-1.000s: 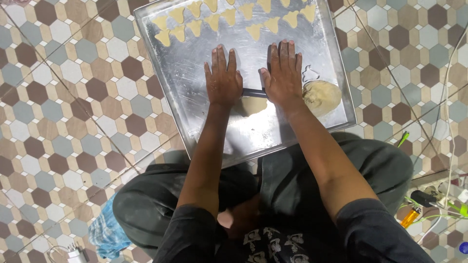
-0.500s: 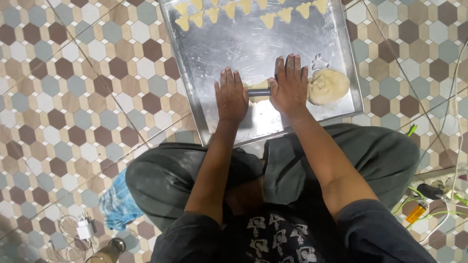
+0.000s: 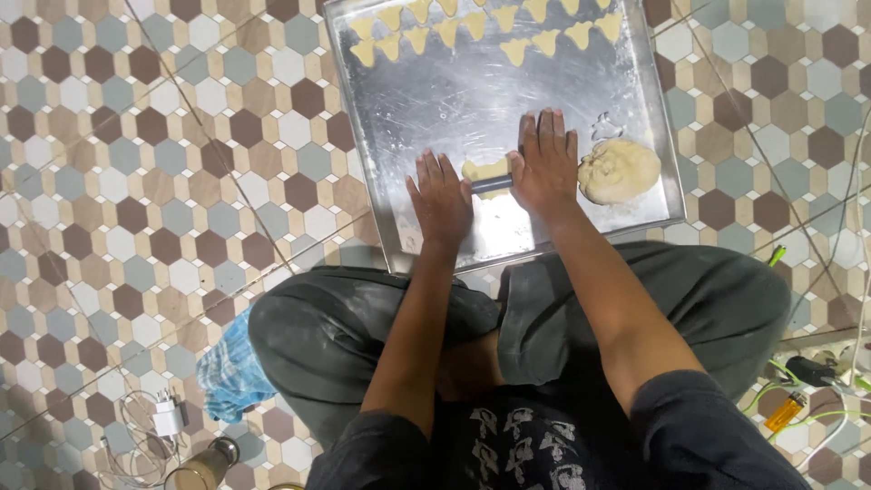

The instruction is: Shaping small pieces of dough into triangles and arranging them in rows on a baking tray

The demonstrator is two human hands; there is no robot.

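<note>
Left hand: the left hand [image 3: 442, 198] is laid flat, palm down, with the fingers stretched out and close together; nothing is gripped, and its inner edge is pressed on one end of a thin dark metal rolling rod [image 3: 491, 185].
Right hand: the right hand [image 3: 545, 166] is likewise spread flat, fingers straight and side by side, pressed down on the other end of the rod; nothing is clasped.
Rolling rod: only a short middle stretch is seen between the two hands; it lies roughly level across the tray, slightly tilted.
Dough under rod: a small flattened piece of pale yellow dough [image 3: 484, 170] is seen between the hands, lying under the rod and showing mostly on its far side.
Dough lump: a larger rounded lump of pale dough [image 3: 620, 170] rests just beside the right hand, near the tray's right edge.
Tray: a square silver metal tray [image 3: 435, 100] is set on the floor in front of the crossed legs.
Cut pieces: small triangular yellow dough pieces [image 3: 472, 27] are lined up in rows along the tray's far edge, well apart from the hands.
Floor: a floor of hexagonal brown, beige and grey tiles [image 3: 136, 163] lies all around.
</note>
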